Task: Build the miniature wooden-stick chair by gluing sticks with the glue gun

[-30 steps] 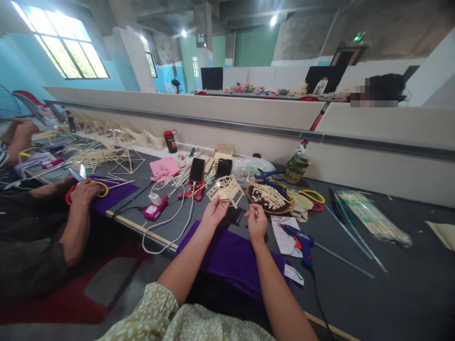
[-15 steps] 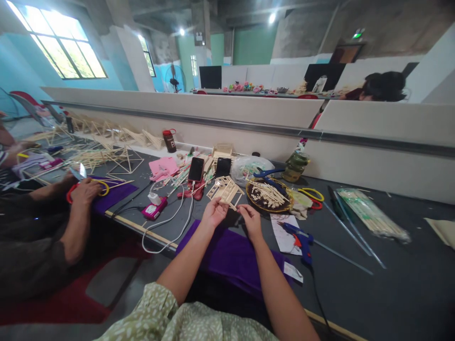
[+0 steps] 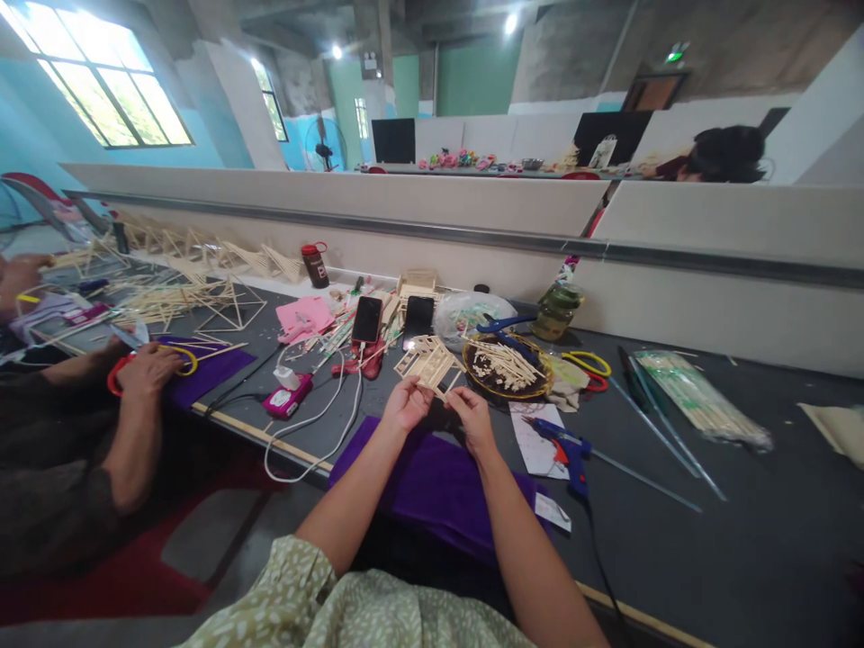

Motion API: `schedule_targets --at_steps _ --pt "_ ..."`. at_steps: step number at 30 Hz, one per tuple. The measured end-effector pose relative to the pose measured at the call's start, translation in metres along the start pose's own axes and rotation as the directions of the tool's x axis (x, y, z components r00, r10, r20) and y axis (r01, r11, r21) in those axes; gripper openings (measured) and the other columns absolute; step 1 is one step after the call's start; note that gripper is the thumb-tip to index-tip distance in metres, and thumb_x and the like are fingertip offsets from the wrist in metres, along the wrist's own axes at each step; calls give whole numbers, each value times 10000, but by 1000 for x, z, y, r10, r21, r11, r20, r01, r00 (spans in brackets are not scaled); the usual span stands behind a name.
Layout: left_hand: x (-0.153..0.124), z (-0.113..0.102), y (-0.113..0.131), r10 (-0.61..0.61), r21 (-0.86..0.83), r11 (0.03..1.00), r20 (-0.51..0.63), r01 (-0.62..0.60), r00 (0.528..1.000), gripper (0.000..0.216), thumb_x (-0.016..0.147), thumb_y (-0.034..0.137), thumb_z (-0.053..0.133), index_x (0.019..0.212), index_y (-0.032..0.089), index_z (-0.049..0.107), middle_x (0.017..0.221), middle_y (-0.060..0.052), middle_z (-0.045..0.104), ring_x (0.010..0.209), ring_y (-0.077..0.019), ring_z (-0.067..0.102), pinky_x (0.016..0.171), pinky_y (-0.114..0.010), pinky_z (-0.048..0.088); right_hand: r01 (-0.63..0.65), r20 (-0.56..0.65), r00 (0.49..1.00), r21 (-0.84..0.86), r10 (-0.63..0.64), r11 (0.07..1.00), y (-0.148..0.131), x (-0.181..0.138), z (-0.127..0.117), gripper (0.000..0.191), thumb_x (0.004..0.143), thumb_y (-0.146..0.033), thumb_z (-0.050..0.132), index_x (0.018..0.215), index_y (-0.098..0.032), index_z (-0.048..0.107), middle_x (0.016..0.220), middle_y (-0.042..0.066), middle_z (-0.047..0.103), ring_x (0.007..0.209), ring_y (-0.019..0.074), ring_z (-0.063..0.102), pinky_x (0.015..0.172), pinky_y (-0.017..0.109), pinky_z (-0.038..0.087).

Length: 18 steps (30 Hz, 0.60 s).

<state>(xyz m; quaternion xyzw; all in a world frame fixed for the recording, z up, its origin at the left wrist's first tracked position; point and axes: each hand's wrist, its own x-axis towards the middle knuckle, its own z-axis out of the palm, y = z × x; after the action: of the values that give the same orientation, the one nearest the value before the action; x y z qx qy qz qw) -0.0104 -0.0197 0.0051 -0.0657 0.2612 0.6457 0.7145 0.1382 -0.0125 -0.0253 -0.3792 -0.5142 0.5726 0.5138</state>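
In my left hand (image 3: pixel 407 407) is a small model built of wooden sticks (image 3: pixel 430 362), a pale openwork frame held above the table, its lower edge between my thumb and fingers. My right hand (image 3: pixel 471 416) is closed in a pinch at the model's lower right corner. Whether a separate small piece is between those fingertips is too small to tell. Just right of the model, a round basket (image 3: pixel 496 389) holds cut sticks and small wooden bits. A blue glue gun (image 3: pixel 572 454) lies on white paper (image 3: pixel 536 454) to the right of my right hand.
A purple cloth (image 3: pixel 411 481) lies below my forearms. Behind the model are two phones (image 3: pixel 368 319), one on a white cable. Yellow-and-red scissors (image 3: pixel 590 367), metal rods and bagged sticks (image 3: pixel 698 396) lie right. On the left, another person's hand (image 3: pixel 152 364) holds scissors.
My right fingertips have come up against the model's lower right corner. The model stays in my left hand. The view has shifted slightly, and the other person's scissors hand has moved a little.
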Motion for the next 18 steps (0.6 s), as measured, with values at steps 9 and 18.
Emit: schedule_targets --at_steps 9,18 --pt "3 -7 2 -25 13 1000 0 25 1000 279 912 34 414 1108 77 609 703 -56 714 491 -103 650 511 -166 558 10 47 999 -15 -9 1000 0 -2 0 253 732 -438 731 682 -198 667 621 -13 642 612 147 556 654 275 434" --pt "3 -11 5 -62 18 998 29 62 998 274 925 55 415 1115 81 611 737 -67 729 506 -108 666 510 -169 564 36 82 996 -32 -33 999 -3 -3 0 259 740 -441 720 673 -199 655 623 -15 632 608 144 540 637 272 424"
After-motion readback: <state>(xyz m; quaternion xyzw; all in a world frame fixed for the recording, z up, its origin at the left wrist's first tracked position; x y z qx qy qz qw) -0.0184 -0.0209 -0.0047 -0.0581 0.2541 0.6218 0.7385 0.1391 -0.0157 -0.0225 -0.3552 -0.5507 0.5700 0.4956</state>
